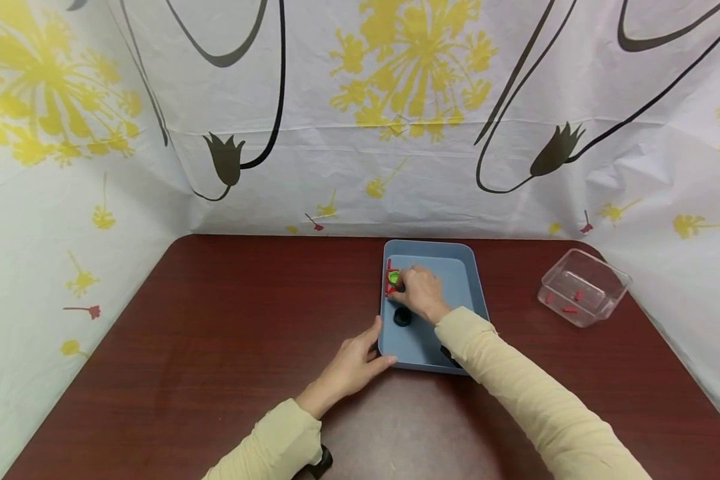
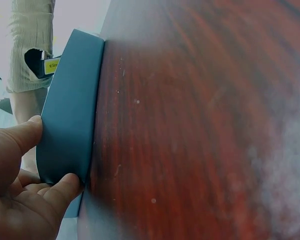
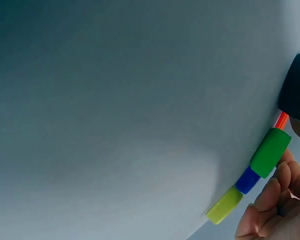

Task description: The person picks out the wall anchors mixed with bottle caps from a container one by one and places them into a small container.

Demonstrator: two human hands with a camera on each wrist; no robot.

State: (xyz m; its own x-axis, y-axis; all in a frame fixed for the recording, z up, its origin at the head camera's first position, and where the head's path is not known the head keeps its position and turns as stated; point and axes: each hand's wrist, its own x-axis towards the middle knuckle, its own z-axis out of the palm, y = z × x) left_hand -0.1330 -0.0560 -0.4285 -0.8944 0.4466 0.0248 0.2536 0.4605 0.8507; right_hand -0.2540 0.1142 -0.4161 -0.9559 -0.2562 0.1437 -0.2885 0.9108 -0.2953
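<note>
A blue-grey tray (image 1: 435, 340) lies on the table. My left hand (image 1: 349, 365) rests against its near left corner, thumb on the near wall and fingers along the left side. Inside the tray, my right hand (image 1: 421, 293) reaches to the left wall, its fingertips pinched around a small red piece (image 1: 391, 291), partly hidden. Beside them is a light-green round piece (image 1: 394, 275). A black round piece (image 1: 403, 316) stands just nearer. The right wrist view shows a green block (image 3: 271, 152), a blue block (image 3: 247, 180) and a yellow-green block (image 3: 225, 205) in a row by the curled fingers.
A clear plastic box (image 1: 615, 293) with several small red pieces stands on the right of the dark red-brown table (image 1: 246, 320). A white flowered cloth (image 1: 312, 167) hangs behind and at both sides of the table.
</note>
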